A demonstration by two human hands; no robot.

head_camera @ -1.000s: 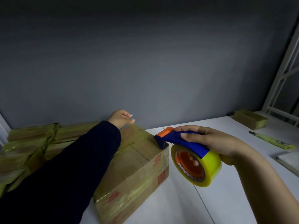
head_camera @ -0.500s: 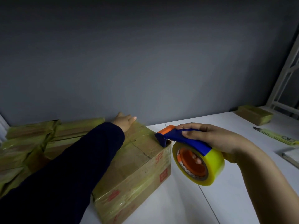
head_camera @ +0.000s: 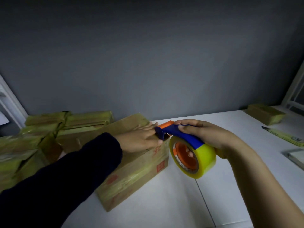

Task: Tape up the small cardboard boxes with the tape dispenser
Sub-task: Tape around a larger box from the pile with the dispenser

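One tape dispenser, with a blue plastic handle, an orange nose and core, and a fat roll of glossy yellow tape, is held in the person's right grip. This bare hand is closed around the handle from above, and a fingertip shows through the roll's hollow centre. The dispenser's nose touches the near top edge of one brown cardboard box, just left of that grip.

The left grip, coming out of a dark navy sleeve, lies flat on the box's top. Its fingers are straight and spread, pressing down and holding nothing, with the fingertips just beside the dispenser's nose. The side of the box below this grip carries strips of yellowish tape and several red stamped marks, one of them a small square; none can be read.

Left of the left grip is a heap of tape-wrapped cardboard boxes; they overlap too much to count. Well to the right of the right grip, and farther back, sits one small taped box. Nearer lies one slim yellow-green utility knife with dark print too small to read. One flat pale object is cut off by the frame edge.

Everything rests on a white table against a plain grey wall.
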